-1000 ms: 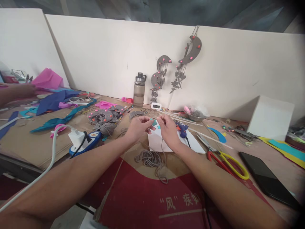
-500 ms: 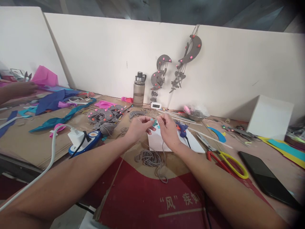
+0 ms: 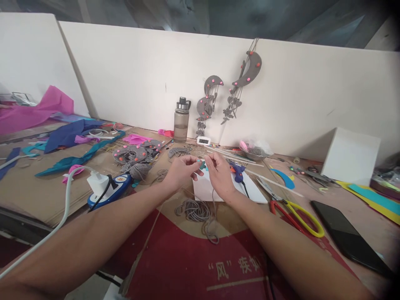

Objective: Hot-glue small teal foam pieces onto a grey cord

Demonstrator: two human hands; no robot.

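Head view: fingers (image 3: 191, 166) overlap teal piece (image 3: 202, 165); outline unclear.

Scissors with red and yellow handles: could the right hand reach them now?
Likely yes: the scissors lie beside the right forearm, nothing on top, though the right hand seems busy with grey cord.

In soft light, a long white panel (image 3: 125, 75) stands behind a table (image 3: 353, 208), a second panel (image 3: 28, 54) at its left, with dark grey space above and grey floor (image 3: 84, 287) at lower left.
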